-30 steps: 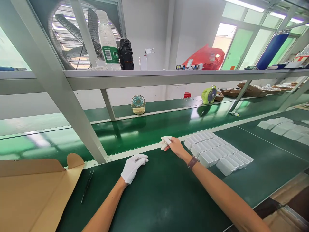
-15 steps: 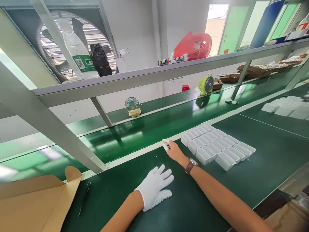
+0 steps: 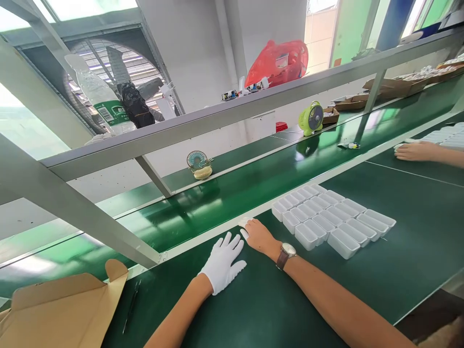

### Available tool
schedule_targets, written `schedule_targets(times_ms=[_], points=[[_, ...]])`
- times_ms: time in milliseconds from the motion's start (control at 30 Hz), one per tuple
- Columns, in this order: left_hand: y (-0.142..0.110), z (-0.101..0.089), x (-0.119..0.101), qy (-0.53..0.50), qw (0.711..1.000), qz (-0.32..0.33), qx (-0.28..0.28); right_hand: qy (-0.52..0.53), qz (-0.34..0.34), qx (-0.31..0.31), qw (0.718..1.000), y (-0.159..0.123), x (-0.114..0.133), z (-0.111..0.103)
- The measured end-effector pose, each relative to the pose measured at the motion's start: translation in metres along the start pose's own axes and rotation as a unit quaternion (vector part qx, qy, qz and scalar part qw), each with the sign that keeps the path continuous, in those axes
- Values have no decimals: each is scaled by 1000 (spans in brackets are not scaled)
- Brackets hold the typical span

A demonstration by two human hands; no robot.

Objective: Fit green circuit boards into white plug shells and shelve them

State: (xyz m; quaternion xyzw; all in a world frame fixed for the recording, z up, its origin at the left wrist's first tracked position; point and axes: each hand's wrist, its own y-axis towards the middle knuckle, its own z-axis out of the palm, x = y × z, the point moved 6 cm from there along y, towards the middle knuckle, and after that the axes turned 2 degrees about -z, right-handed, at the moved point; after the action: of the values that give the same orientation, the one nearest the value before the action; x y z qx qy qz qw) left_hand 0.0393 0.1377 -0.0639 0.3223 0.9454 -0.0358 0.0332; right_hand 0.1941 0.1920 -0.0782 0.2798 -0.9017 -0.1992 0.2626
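Note:
My left hand [image 3: 224, 263], in a white glove, lies palm down on the dark green tabletop [image 3: 232, 319] with its fingers spread and nothing in it. To its right my right hand [image 3: 260, 236] is bare except for white coverings on the fingertips, and a watch [image 3: 286, 253] is on its wrist. It rests low by the pale rail [image 3: 213, 234] at the table's far edge, thumb and forefinger apart; the underside of its fingers is hidden. Rows of small white open trays [image 3: 337, 217] stand close together right of this hand.
A cardboard box [image 3: 61, 309] and black tweezers [image 3: 131, 307] lie at left. Behind the rail runs a glossy green belt [image 3: 232, 193] with a shelf beam [image 3: 217, 111] above. Small fans [image 3: 311, 120] stand beyond. Another person's hand [image 3: 413, 150] is at far right.
My left hand has moved up and left, nearer to my right hand, which has shifted slightly left and down. The view has tilted, and another person's hand has come in at right.

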Motion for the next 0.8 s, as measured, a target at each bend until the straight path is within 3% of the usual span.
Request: schedule_targets(times_ms=[67, 133, 200, 233, 333, 400, 567, 800], points=[[2, -6, 30, 12, 994, -108, -19, -12, -16, 1, 1000, -2, 3, 1], [-3, -17, 68, 43, 963, -259, -55, -21, -26, 2, 999, -3, 6, 1], [-8, -24, 84, 47, 948, -304, -79, -26, -33, 5, 999, -3, 7, 2], [-9, -23, 82, 37, 957, -275, -81, -28, -37, 7, 999, -3, 8, 2], [-13, -10, 53, -13, 993, -108, -44, -27, -51, 11, 998, -4, 11, 2], [-15, 0, 39, -30, 998, -58, -21, -24, -61, 14, 998, -5, 14, 2], [-11, 4, 49, -42, 988, -128, -80, -25, -109, 48, 993, -13, 31, 6], [-14, -2, 43, -47, 983, -93, -152, -73, -110, 85, 988, -13, 46, 15]])
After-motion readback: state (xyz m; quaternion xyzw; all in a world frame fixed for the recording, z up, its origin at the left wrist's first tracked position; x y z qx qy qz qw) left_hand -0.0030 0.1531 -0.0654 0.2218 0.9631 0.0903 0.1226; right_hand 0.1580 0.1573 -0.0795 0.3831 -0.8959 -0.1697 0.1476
